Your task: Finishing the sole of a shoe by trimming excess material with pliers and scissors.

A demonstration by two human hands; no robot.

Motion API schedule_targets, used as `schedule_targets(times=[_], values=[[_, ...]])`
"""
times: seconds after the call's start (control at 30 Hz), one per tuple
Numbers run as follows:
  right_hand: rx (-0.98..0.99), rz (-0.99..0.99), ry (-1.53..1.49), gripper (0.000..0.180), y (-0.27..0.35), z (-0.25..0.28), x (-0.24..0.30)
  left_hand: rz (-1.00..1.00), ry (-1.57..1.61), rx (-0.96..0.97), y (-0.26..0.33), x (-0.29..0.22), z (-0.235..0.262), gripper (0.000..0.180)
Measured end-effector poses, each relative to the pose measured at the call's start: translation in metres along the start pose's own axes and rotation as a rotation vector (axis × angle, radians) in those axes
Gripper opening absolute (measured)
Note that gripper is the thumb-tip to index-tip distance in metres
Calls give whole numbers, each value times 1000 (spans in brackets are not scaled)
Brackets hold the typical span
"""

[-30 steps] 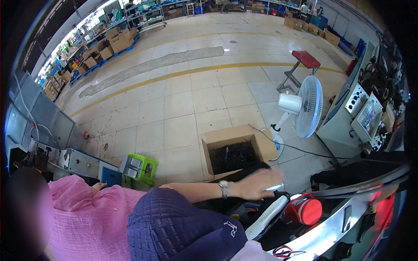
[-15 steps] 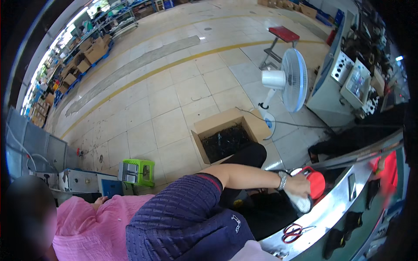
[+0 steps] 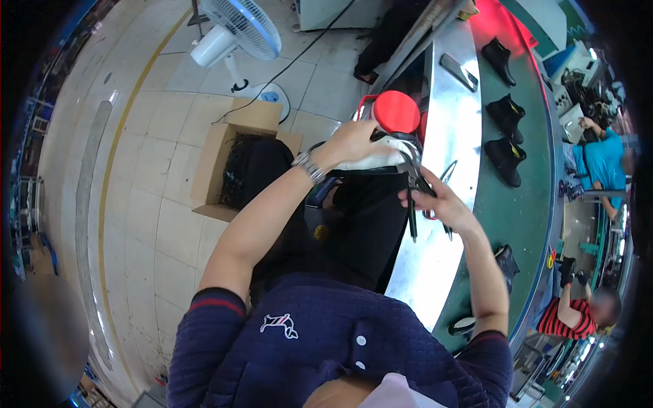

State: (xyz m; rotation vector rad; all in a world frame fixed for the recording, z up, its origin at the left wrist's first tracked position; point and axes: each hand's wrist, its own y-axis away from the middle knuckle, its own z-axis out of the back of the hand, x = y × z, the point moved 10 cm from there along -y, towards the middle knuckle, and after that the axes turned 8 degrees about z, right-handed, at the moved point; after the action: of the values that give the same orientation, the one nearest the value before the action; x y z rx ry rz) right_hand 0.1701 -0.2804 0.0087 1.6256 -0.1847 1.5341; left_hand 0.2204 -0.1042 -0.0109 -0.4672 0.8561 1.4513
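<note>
My left hand (image 3: 350, 143), with a metal watch on its wrist, is closed on a shoe (image 3: 371, 160) that shows a white surface with a dark rim. The shoe sits over my lap, against the metal bench edge. In my right hand (image 3: 439, 202) is a pair of pliers (image 3: 413, 178) with dark handles spread apart. Its jaws are at the right end of the shoe; I cannot tell if they grip anything. Just beyond the shoe stands a jar with a red lid (image 3: 396, 112). Scissors (image 3: 448, 171) lie on the bench, partly hidden by my right hand.
The metal bench (image 3: 445, 122) bears a phone (image 3: 459, 72). Alongside runs a green belt (image 3: 500, 211) with several black shoes (image 3: 505, 163). To my left are a cardboard box (image 3: 207, 173) of dark scraps and a fan (image 3: 235, 34). Other people are beyond the belt.
My view has swung right toward the bench. My right hand, out of view before, is now at the shoe with pliers. My left hand stays at the shoe by the red lid.
</note>
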Motion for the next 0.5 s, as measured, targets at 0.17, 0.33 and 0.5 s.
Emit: schedule_targets(times=[0.17,0.33,0.5], values=[[160,-159,90,66,-12,-9,19,-191,-266,-258,70,-33,-24,84],[-92,36,287,58,0,-17,-2,-313,-217,-399,85,-40,-18,80],[-6,106,725,56,-6,-5,23,-404,-390,-446,91,-36,-22,76]])
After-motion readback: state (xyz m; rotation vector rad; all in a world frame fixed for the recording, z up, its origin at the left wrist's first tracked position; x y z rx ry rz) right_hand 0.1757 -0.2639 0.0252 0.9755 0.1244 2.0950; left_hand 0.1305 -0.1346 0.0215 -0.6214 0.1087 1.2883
